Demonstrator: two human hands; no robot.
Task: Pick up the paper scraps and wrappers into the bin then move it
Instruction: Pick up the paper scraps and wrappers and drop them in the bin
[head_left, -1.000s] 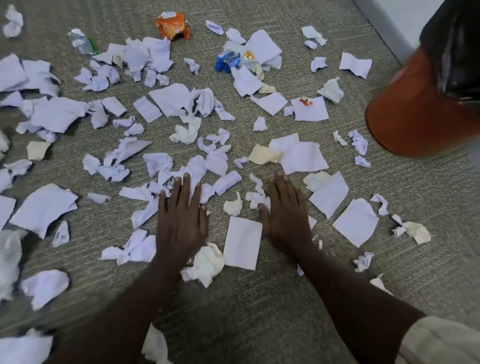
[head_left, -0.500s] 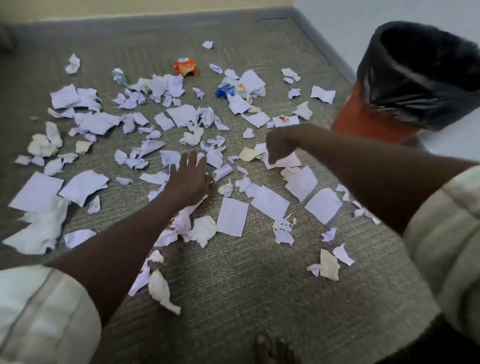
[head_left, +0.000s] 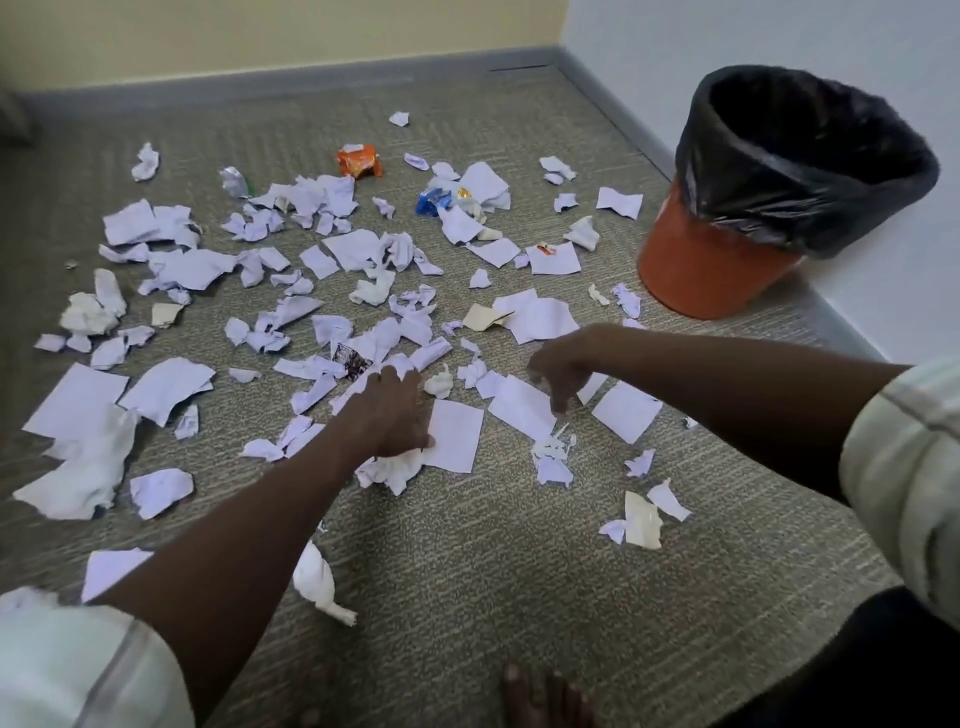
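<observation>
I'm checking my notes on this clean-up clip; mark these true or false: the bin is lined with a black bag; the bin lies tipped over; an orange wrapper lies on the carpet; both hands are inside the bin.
1. The bin is lined with a black bag. True.
2. The bin lies tipped over. False: it stands upright by the wall.
3. An orange wrapper lies on the carpet. True.
4. Both hands are inside the bin. False: the left hand and right hand are low over the paper scraps.
</observation>
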